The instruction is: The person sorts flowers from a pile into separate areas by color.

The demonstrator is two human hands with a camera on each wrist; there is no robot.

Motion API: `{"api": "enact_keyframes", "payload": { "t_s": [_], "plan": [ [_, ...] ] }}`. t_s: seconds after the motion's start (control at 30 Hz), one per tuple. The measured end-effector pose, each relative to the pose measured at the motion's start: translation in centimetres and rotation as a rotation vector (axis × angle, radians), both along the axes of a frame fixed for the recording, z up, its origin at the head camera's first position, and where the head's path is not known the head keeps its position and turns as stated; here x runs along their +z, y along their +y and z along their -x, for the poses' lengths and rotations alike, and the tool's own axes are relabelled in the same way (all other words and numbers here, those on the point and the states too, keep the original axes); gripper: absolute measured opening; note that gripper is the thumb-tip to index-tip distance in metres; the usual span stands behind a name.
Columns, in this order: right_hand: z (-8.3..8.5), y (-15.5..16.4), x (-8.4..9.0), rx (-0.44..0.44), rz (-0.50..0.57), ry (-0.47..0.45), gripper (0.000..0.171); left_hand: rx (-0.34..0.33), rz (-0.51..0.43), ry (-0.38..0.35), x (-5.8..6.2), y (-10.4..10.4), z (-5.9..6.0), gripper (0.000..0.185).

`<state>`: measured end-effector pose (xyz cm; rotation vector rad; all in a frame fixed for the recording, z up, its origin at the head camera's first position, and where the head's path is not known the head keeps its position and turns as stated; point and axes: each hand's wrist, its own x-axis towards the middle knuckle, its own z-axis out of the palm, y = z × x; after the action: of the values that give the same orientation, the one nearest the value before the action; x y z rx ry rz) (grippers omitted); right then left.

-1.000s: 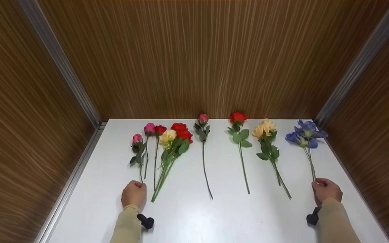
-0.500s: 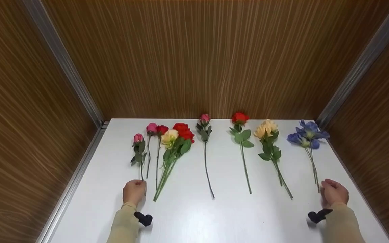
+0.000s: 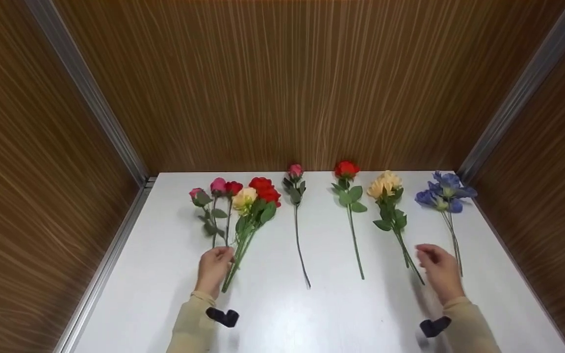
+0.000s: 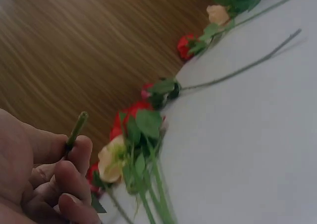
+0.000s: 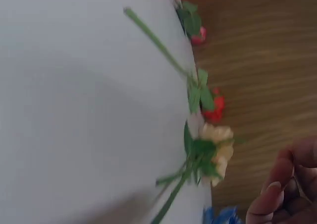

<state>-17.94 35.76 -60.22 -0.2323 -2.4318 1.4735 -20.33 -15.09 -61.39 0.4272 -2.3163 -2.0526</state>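
Note:
My left hand (image 3: 214, 269) pinches the stem of a small pink rose (image 3: 195, 193) between thumb and fingers. The cut end of that rose stem (image 4: 77, 130) pokes out of the grip in the left wrist view. The rose tilts left, its leaves overlapping the stems of a deeper pink rose (image 3: 218, 185) and a dark red rose (image 3: 234, 188). My right hand (image 3: 440, 270) holds nothing, its fingers loosely bent. It hovers between the stems of the cream flowers (image 3: 385, 184) and the blue flowers (image 3: 447, 189). In the right wrist view its fingers (image 5: 270, 201) show at the lower right.
Beside my left hand lies a bunch of red flowers (image 3: 264, 190) with a yellow flower (image 3: 244, 200). A single pink rose (image 3: 295, 171) and a single red rose (image 3: 346, 170) lie farther right on the white table (image 3: 321, 314). Wood-grain panels (image 3: 282, 88) enclose the table.
My left hand has moved right and lifted the small pink rose, which now tilts left. My right hand has left the blue flowers' stems and moved left towards the cream flowers' stems.

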Motion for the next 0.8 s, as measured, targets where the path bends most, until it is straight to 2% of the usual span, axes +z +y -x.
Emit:
{"api": "enact_keyframes", "payload": {
  "t_s": [0.1,0.2,0.33,0.43,0.53,0.67,0.8],
  "plan": [
    [-0.1,-4.3,0.5,0.147,-0.004,0.066,0.016,-0.083,-0.016,0.035,1.1,2.9,-0.5,0.024],
    [-0.7,-8.7,0.7,0.318,-0.011,0.088,0.012,-0.176,-0.018,0.092,1.9,6.1,-1.1,0.024],
    [-1.7,-13.6,0.5,0.535,-0.065,0.087,0.013,-0.278,-0.03,0.18,2.5,10.0,-2.1,0.024],
    [-2.3,-16.4,0.0,0.664,-0.074,0.073,0.018,-0.328,-0.042,0.221,2.6,12.0,-2.7,0.019],
    [-2.8,-18.2,-0.6,0.739,-0.041,0.044,0.017,-0.355,-0.027,0.252,2.7,13.2,-3.0,0.015],
    [-3.1,-19.5,-1.0,0.771,0.026,0.007,0.01,-0.374,0.01,0.279,2.5,13.6,-3.1,0.011],
    [-3.6,-20.2,0.0,0.799,0.114,-0.036,0.017,-0.371,0.035,0.282,2.2,13.6,-3.1,0.01]
  ]
}}
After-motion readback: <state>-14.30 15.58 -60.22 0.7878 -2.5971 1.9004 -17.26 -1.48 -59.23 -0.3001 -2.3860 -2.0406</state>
